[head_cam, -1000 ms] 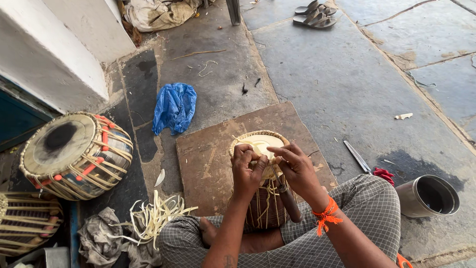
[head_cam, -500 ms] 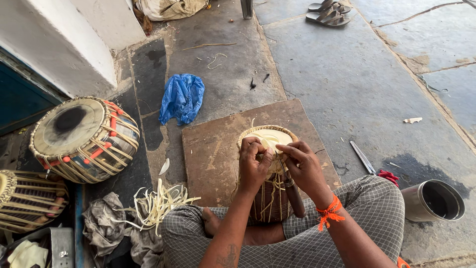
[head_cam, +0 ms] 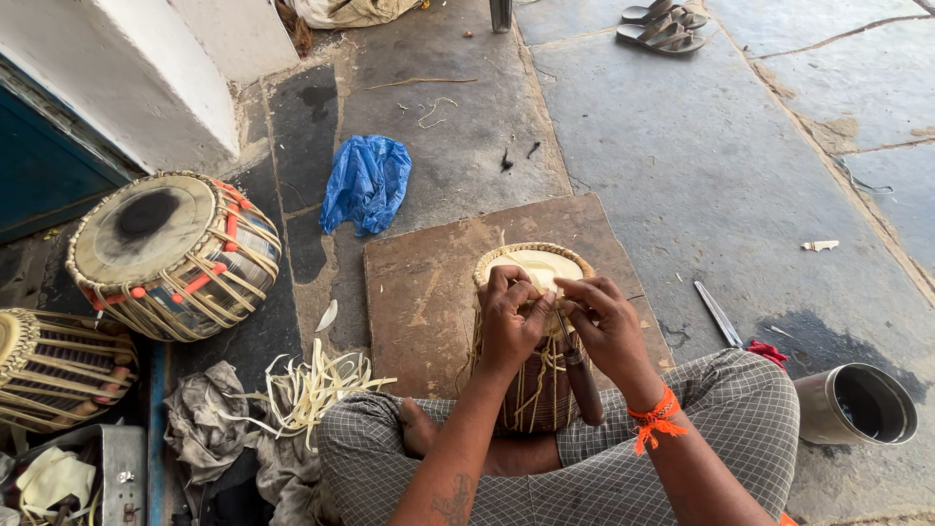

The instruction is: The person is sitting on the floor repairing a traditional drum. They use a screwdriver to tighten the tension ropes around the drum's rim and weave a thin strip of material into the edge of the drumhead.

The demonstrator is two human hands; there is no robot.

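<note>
— Where is the small drum (head_cam: 534,341) sitting?

— Upright between the person's crossed legs, at the near edge of a brown board (head_cam: 429,292) that lies flat on the stone floor (head_cam: 701,166). Its pale skin head faces up, with a braided rim around it and pale lacing running down the dark wooden body.

— And the hands?

— Both are on the near side of the drum's rim. The left hand (head_cam: 508,321) lies over the rim, its fingers curled together and pinched on the lacing at the edge of the head. The right hand (head_cam: 606,326) is just beside it, touching, its fingers also closed on the same stretch of lacing. An orange thread (head_cam: 654,421) is tied at the right wrist.

— So the drum is under the fingers rather than beside them?

— Yes, the rim is right beneath the fingertips, and the body drops below the palms toward the lap.

— What lies around?

— A larger drum (head_cam: 175,253) with orange pegs is tipped on its side well to the left. A bundle of pale strips (head_cam: 312,385) lies near the left knee, a blue plastic bag (head_cam: 365,183) beyond the board's far left corner, a metal cup (head_cam: 862,404) by the right knee, and sandals (head_cam: 662,27) at the far edge.
</note>
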